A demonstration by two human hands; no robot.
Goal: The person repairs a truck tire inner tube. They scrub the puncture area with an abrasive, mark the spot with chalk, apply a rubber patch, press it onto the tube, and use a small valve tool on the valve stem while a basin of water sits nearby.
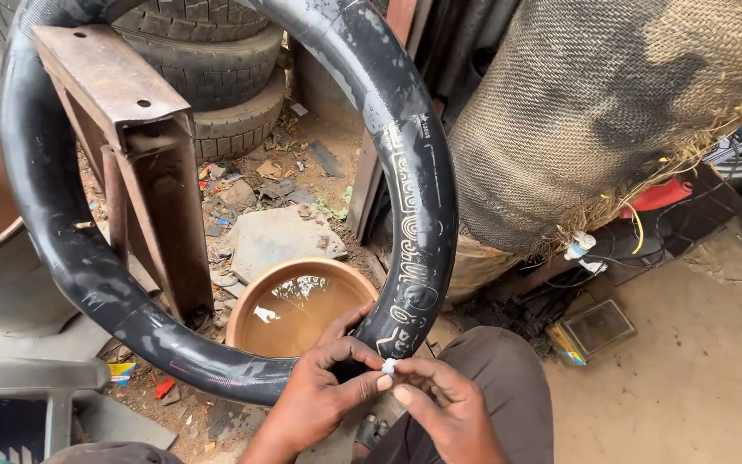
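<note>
Both hands, left (324, 391) and right (440, 404), pinch a white bit (388, 366) against the inner tube's (422, 206) lower edge, beside the basin (298, 305).

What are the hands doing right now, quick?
Left hand: closed around the black inner tube, thumb by the small white piece.
Right hand: fingertips pinched shut on that small white piece.

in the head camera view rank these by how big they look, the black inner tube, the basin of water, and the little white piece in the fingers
Largest to smallest, as they look:
1. Black inner tube, looping across much of the frame.
2. Basin of water, partly hidden behind the tube.
3. Small white piece, pinched between both hands' fingers.
The tube is nearer the camera, though the order seems clear.
</note>
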